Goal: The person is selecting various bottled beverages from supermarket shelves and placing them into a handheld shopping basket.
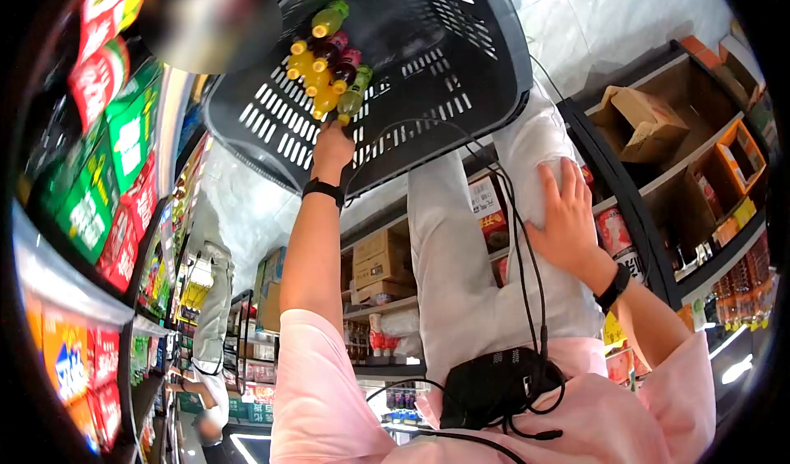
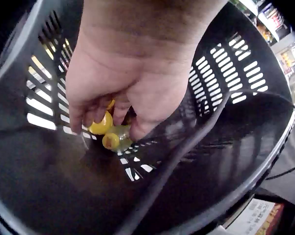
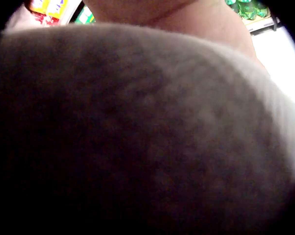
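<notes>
The bottles (image 1: 327, 60) are carried in a black plastic basket (image 1: 448, 36), the walls of which are pierced by rows of slots. They are laid in one tight cluster on the basket's bottom, against a slotted wall. The basket is set on a pale tiled floor (image 1: 609, 11). Shelving (image 1: 613, 186) bearing a cardboard box (image 1: 640, 120) is seen just beside the basket.

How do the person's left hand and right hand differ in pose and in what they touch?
The left hand reaches into the black basket; the right hand lies outside it on the grey trouser leg. The left hand's fingers curl round yellow-capped bottles; the right hand's fingers lie flat and spread, holding nothing. Both wrists wear a black band.
</notes>
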Motion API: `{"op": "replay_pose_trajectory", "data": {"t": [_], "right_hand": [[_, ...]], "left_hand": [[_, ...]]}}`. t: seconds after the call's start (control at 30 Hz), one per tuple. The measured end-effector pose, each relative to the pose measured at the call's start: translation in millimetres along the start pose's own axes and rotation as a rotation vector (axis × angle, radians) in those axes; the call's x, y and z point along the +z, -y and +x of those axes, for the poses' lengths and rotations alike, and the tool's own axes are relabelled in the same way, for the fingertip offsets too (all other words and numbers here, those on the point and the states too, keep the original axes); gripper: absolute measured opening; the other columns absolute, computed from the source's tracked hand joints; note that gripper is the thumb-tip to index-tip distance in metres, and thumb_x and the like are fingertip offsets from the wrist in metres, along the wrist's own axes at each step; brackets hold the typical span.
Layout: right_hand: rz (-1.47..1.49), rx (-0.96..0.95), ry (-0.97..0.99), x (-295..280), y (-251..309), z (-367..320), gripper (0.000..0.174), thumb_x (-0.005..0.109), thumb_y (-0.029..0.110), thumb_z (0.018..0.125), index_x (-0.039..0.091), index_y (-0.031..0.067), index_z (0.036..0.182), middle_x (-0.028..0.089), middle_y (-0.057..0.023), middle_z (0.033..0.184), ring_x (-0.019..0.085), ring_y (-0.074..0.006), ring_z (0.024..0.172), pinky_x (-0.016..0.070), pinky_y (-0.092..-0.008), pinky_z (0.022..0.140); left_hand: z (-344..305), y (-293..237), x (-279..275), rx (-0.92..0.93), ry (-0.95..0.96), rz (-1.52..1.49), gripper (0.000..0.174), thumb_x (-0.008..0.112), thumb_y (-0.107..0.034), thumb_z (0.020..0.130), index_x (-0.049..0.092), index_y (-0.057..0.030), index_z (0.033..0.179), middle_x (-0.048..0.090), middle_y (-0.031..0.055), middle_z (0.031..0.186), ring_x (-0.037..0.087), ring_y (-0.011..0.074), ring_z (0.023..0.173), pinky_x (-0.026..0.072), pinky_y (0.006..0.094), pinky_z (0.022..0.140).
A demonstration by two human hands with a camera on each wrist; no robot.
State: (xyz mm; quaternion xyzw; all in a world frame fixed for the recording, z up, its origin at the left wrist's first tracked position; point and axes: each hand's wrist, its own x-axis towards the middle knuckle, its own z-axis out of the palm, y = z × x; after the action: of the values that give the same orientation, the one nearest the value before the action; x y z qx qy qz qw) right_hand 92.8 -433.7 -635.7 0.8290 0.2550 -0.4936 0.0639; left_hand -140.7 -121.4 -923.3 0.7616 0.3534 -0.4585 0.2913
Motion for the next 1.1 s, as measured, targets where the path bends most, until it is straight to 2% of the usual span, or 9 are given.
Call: {"op": "replay_pose_trajectory", "data": {"t": [0.07, 0.13, 0.27, 0.57, 0.63, 0.73, 0.93, 1.0, 1.1], "right_hand": [[0.009, -0.015, -0.044, 0.2, 7.4, -4.2, 0.086, 0.073, 0.028, 0.075, 0.035, 0.0052, 0.149, 0.032, -0.0323, 0.15, 0.03, -0.0497, 0.142, 0.0271, -0.0549, 0.116], [0.011, -0.023, -0.06, -2.5, 13.1, -9.4, 0.087, 0.073, 0.029, 0.074, 0.036, 0.0054, 0.149, 0.033, -0.0312, 0.151, 0.03, -0.0486, 0.142, 0.0273, -0.0547, 0.116], [0.012, -0.031, -0.126, -13.7, 28.5, -20.2, 0.086, 0.071, 0.033, 0.075, 0.037, 0.005, 0.149, 0.033, -0.0292, 0.152, 0.03, -0.0474, 0.142, 0.0291, -0.056, 0.115], [0.191, -0.138, -0.056, -18.1, 21.3, -31.5, 0.066, 0.06, 0.044, 0.091, 0.053, -0.0014, 0.138, 0.053, -0.028, 0.142, 0.05, -0.0407, 0.133, 0.041, -0.0454, 0.111], [-0.014, -0.495, -0.173, 74.4, -47.9, 74.2, 0.052, 0.054, 0.039, 0.095, 0.06, 0.0005, 0.129, 0.062, -0.0284, 0.128, 0.059, -0.0422, 0.121, 0.047, -0.0474, 0.104], [-0.212, -0.677, -0.174, -26.1, 9.3, -12.9, 0.03, 0.052, 0.026, 0.095, 0.072, 0.0101, 0.111, 0.067, -0.0214, 0.119, 0.065, -0.0382, 0.11, 0.0532, -0.0476, 0.093], [-0.352, -0.696, -0.212, 16.5, -8.1, 33.8, 0.028, 0.06, 0.027, 0.089, 0.073, 0.0117, 0.108, 0.071, -0.0149, 0.111, 0.066, -0.037, 0.104, 0.0534, -0.0482, 0.09], [-0.251, -0.711, -0.257, 18.3, -9.5, 27.3, 0.028, 0.064, 0.028, 0.085, 0.074, 0.0074, 0.102, 0.073, -0.0155, 0.102, 0.067, -0.0379, 0.099, 0.0532, -0.0479, 0.089], [-0.174, -0.667, -0.221, 13.1, -2.4, 19.2, 0.029, 0.064, 0.028, 0.085, 0.074, 0.0072, 0.102, 0.073, -0.0152, 0.101, 0.067, -0.0378, 0.099, 0.0532, -0.048, 0.089]], "left_hand": [[-20.4, 9.4, -14.9, 0.061, -0.102, -0.035, 0.031, 0.063, -0.026, 0.089, 0.068, -0.004, 0.11, 0.068, 0.0239, 0.11, 0.064, 0.0412, 0.105, 0.0515, 0.0473, 0.09], [-58.6, 4.7, -40.2, 0.127, -0.22, -0.123, 0.044, 0.057, -0.042, 0.096, 0.069, -0.0014, 0.083, 0.067, 0.0245, 0.084, 0.065, 0.0454, 0.085, 0.0495, 0.0522, 0.074], [-232.9, -19.3, -102.2, 0.138, -0.438, -0.528, 0.048, 0.055, -0.038, 0.102, 0.061, 0.0018, 0.077, 0.062, 0.0224, 0.07, 0.062, 0.0381, 0.067, 0.0454, 0.0463, 0.063], [-517.4, 95.3, -102.3, -0.052, -0.534, -0.582, 0.018, 0.066, -0.024, 0.093, 0.066, -0.007, 0.099, 0.063, 0.0172, 0.067, 0.063, 0.0339, 0.062, 0.047, 0.0427, 0.058], [-538.4, 127.9, -110.4, -0.002, -0.751, -0.547, 0.019, 0.067, -0.025, 0.091, 0.067, -0.0068, 0.096, 0.067, 0.0181, 0.073, 0.066, 0.0376, 0.069, 0.0503, 0.044, 0.064], [-555.9, 147.7, -148.8, 0.025, -0.962, -0.515, 0.028, 0.067, -0.03, 0.092, 0.064, -0.004, 0.081, 0.063, 0.0208, 0.071, 0.063, 0.0427, 0.071, 0.049, 0.0476, 0.064], [-631.3, 39.7, -307.9, 0.287, -1.263, -0.442, 0.025, 0.065, -0.026, 0.096, 0.064, -0.0051, 0.082, 0.062, 0.0201, 0.071, 0.062, 0.0421, 0.07, 0.048, 0.0486, 0.061], [-668.6, 5.2, -354.4, 0.573, -1.346, -0.379, 0.016, 0.062, -0.018, 0.097, 0.067, -0.0087, 0.108, 0.068, 0.0186, 0.083, 0.066, 0.04, 0.076, 0.0514, 0.0461, 0.066], [-729.2, -37.9, -412.7, 0.819, -1.507, -0.269, 0.023, 0.061, -0.006, 0.093, 0.066, -0.0041, 0.115, 0.065, 0.0185, 0.098, 0.065, 0.0383, 0.085, 0.0534, 0.0388, 0.076]]}}
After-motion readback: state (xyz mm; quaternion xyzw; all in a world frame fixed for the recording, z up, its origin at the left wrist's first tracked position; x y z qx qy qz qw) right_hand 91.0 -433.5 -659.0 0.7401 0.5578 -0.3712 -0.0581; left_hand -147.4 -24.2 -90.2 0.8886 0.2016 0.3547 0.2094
